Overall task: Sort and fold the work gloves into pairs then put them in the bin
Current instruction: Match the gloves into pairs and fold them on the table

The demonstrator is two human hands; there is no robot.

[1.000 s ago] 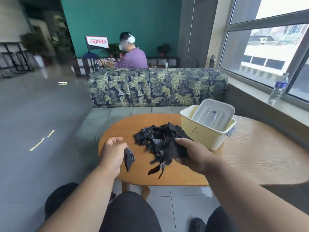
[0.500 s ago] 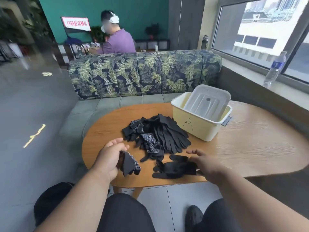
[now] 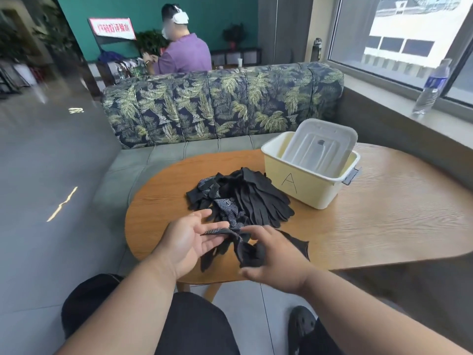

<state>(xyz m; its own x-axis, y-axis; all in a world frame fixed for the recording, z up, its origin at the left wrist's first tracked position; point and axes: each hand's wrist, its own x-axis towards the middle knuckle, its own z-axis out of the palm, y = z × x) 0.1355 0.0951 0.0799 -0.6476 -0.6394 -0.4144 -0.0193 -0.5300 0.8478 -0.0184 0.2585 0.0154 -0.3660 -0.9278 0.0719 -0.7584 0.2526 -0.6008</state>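
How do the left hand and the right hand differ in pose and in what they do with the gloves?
The left hand lies open, palm up, with a dotted glove draped over its fingers; the right hand is turned palm down, its fingers curled around a plain black glove. The left hand sits nearer the table's rounded end; the right hand sits nearer the bin. Both are bare and hover over the table's near edge.

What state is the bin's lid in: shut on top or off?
Off. The lid stands tilted inside the open bin.
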